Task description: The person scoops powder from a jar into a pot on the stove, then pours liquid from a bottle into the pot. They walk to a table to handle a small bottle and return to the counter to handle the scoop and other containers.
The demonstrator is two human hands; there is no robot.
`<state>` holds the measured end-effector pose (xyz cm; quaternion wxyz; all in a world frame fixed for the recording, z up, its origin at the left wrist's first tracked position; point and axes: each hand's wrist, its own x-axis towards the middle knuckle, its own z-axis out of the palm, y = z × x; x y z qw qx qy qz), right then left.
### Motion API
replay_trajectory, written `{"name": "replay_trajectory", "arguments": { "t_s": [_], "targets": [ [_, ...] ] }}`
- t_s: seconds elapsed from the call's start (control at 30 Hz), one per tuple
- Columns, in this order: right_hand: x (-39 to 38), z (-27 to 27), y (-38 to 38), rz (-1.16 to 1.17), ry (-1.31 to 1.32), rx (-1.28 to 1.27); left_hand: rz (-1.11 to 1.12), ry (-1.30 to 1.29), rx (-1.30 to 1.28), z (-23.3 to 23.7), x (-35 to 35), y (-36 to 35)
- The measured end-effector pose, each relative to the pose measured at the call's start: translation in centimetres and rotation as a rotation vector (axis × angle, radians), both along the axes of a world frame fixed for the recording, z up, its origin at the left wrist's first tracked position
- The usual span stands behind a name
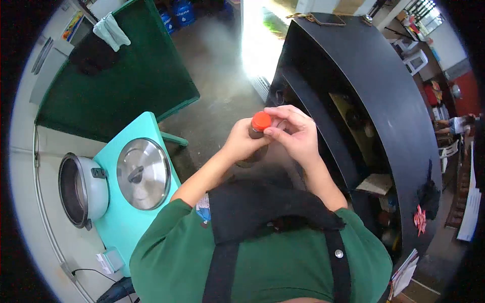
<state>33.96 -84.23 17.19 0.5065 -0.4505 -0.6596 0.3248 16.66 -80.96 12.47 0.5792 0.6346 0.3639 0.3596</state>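
Your L hand (pixel 241 140) grips the dark, brownish bottle (pixel 256 134) up high; R hand (pixel 299 135) pinches its round orange-red cap (pixel 261 121). It's out past your black cloth apron (pixel 268 207). Prob. stiff, mod. wt., maybe slick; hold nr. top, cap by rim.

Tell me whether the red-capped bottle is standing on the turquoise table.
No, the left hand holds the bottle, away from the table.

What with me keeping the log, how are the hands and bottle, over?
Left hand around bottle. Right hand at edge of red cap. Cap on bottle's top. Nothing visible in the way.
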Motion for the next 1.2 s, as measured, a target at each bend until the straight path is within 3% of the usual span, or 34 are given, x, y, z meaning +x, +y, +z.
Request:
{"name": "replay_trajectory", "arguments": {
  "t_s": [0.07,0.1,0.23,0.33,0.4,0.43,0.47,0.63,0.73,0.83,0.93,1.0,1.07,1.13,1.2],
  "targets": [
    [0.4,-0.1,3.8,0.085,0.038,0.010,-0.006,-0.038,0.046,-1.0,0.2,3.5],
    [0.4,-0.4,6.0,0.072,-0.003,0.067,-0.027,-0.168,-0.054,-1.6,0.7,5.4],
    [1.2,-0.4,15.2,0.210,0.030,0.085,0.027,-0.143,-0.017,-5.0,2.4,13.6],
    [3.1,-1.6,21.2,0.290,0.113,-0.073,0.181,-0.026,0.139,-5.2,4.8,17.9],
    [4.0,-2.2,25.4,0.358,0.184,-0.178,0.321,-0.166,-0.102,-4.6,6.0,20.2],
    [4.4,-1.3,27.1,0.376,0.073,-0.173,0.370,-0.133,-0.115,-3.0,6.5,21.5],
    [4.8,-0.8,29.1,0.388,-0.037,-0.175,0.410,0.029,-0.014,-3.9,6.6,23.2],
    [3.4,-4.5,39.3,0.522,0.140,-0.320,0.657,0.050,0.039,-7.2,5.8,31.4],
    [1.6,-5.5,46.4,0.600,0.019,-0.156,0.739,-0.114,-0.064,-8.5,4.2,37.3],
    [-1.0,-8.1,52.0,0.607,-0.048,-0.030,0.688,-0.077,-0.024,-11.2,0.9,43.0],
    [-4.4,-8.9,60.4,0.692,-0.083,0.497,0.703,-0.005,0.059,-12.7,-2.1,50.7],
    [-5.7,-6.3,63.2,0.632,-0.001,-0.380,0.629,0.034,0.117,-12.6,-5.1,55.2],
    [-7.6,-3.9,68.1,0.617,-0.049,-0.393,0.578,0.110,0.277,-12.3,-7.2,60.3],
    [-9.5,-4.1,73.0,0.703,0.073,-0.404,0.572,-0.005,0.263,-11.0,-8.7,65.4],
    [-11.0,-3.7,78.2,0.664,0.022,-0.380,0.628,-0.087,0.172,-9.8,-9.9,70.6]
  ]
}}
